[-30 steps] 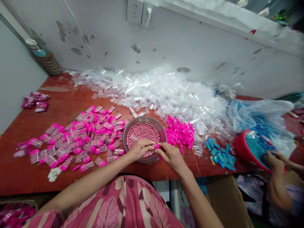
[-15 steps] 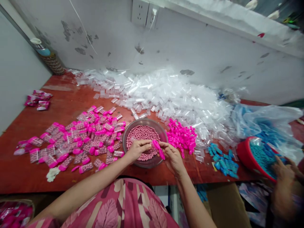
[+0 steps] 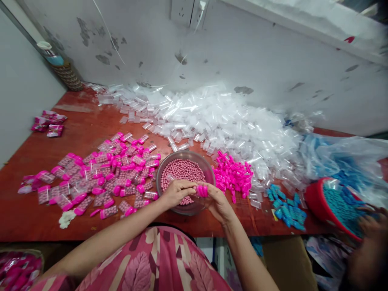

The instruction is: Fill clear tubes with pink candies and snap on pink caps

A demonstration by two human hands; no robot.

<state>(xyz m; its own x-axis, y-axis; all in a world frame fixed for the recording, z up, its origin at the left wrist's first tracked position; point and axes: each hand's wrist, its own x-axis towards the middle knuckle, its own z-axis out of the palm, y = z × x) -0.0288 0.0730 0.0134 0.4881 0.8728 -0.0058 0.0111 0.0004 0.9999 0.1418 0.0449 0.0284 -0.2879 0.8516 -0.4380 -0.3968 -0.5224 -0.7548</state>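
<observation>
Over a bowl (image 3: 208, 171) of pink beads (image 3: 182, 171), my two hands meet at a small bright pink plastic cap (image 3: 202, 190). My left hand (image 3: 178, 194) is closed, thumb and fingertips pinched at the cap's left side. From the right, my right hand (image 3: 217, 203) curls its fingers round the same cap. Whether a clear bottle is attached to it is hidden by the fingers. A clear piece (image 3: 170, 178) lies at the beads' left side, beside my left knuckles. Loose pink caps (image 3: 233, 176) are heaped just right of the bowl.
Filled pink-capped bottles (image 3: 103, 173) spread to the left. Clear containers (image 3: 212, 113) pile along the wall. At the right, a co-worker's hand (image 3: 371, 224) reaches into a red tub (image 3: 313, 198) of blue beads, near blue pieces (image 3: 287, 208). Pink packets (image 3: 54, 130) lie far left.
The pink cap has turned: its long lid stuck out down to the right, and now it looks compact between my fingers. My right fingers have closed in around it.
</observation>
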